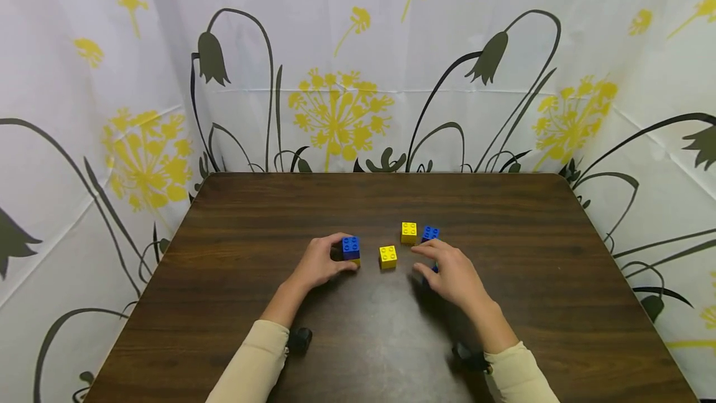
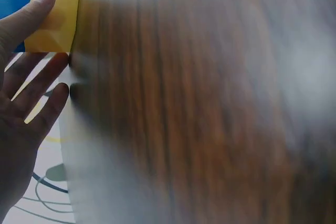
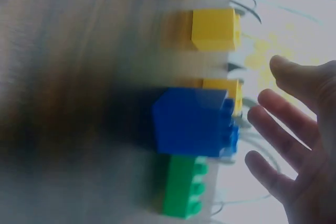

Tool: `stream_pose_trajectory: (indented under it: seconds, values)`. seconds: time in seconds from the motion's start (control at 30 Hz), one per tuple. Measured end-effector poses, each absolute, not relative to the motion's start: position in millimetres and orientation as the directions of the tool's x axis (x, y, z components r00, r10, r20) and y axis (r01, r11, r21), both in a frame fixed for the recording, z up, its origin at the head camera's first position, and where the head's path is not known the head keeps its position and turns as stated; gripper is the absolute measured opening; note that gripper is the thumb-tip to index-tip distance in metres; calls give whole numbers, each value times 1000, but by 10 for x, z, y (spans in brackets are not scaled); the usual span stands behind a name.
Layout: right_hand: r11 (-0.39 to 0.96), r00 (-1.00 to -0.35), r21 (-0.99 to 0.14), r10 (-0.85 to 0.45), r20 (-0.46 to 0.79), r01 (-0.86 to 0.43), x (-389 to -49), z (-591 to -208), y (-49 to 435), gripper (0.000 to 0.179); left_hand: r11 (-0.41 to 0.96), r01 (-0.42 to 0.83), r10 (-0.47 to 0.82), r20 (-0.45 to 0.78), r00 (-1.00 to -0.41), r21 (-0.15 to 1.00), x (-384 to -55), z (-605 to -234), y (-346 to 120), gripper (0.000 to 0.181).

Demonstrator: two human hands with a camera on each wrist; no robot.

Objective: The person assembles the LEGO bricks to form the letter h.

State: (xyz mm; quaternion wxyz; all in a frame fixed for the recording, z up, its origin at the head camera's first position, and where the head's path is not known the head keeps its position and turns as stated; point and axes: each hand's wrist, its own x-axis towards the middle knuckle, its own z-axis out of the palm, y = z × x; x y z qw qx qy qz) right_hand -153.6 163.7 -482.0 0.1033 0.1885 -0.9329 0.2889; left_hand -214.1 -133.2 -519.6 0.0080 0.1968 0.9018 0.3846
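Observation:
My left hand (image 1: 320, 261) pinches a stack of two toy building bricks between thumb and fingers. A blue brick (image 1: 350, 246) sits on top of a yellow brick (image 2: 60, 27), which the thumb partly covers in the left wrist view. My right hand (image 1: 452, 271) is held over the bricks on the right, fingers apart and nothing between them. In the right wrist view a blue brick (image 3: 191, 121) stands closest to its fingertips, with a green brick (image 3: 180, 187) beside it. From the head view, the right hand hides most of these two.
A single yellow brick (image 1: 388, 257) stands between the hands. Farther back are another yellow brick (image 1: 409, 233) and a blue brick (image 1: 430, 233), side by side. The dark wooden table (image 1: 257, 204) ends at a flowered curtain (image 1: 358, 36).

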Motion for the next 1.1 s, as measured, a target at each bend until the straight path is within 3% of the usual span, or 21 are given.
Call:
stream_pose_trajectory:
  seconds: [0.2, 0.33, 0.5, 0.63, 0.73, 0.87, 0.97, 1.1]
  values:
    - [799, -936, -505, -202, 288, -327, -1374, -4952, 1757, 32, 587, 323, 340, 136, -931, 742, -2086, -5185, -1467, 75]
    - [816, -936, -486, -180, 302, -314, -1300, -5011, 1795, 36, 541, 339, 269, 223, -937, 770, -1981, -5195, -1562, 81]
    - [835, -949, -476, -159, 272, -277, -1251, -5061, 1816, 40, 517, 433, 131, 431, -893, 739, -1795, -5152, -1589, 50]
    - [829, -950, -488, -153, 271, -273, -1240, -5093, 1825, 40, 514, 537, 148, 547, -824, 669, -1664, -5106, -1501, 23]
    - [831, -955, -493, -143, 261, -259, -1242, -5100, 1830, 40, 491, 552, 242, 503, -830, 674, -1584, -5092, -1318, 18]
    - [846, -969, -487, -128, 212, -218, -1245, -5087, 1829, 41, 506, 467, 319, 345, -883, 726, -1503, -5108, -1013, 47]
    - [861, -981, -478, -113, 159, -176, -1242, -5074, 1818, 43, 556, 385, 308, 248, -919, 737, -1475, -5140, -814, 68]
    - [872, -987, -466, -100, 128, -148, -1229, -5072, 1821, 44, 597, 309, 274, 174, -946, 741, -1501, -5178, -603, 83]
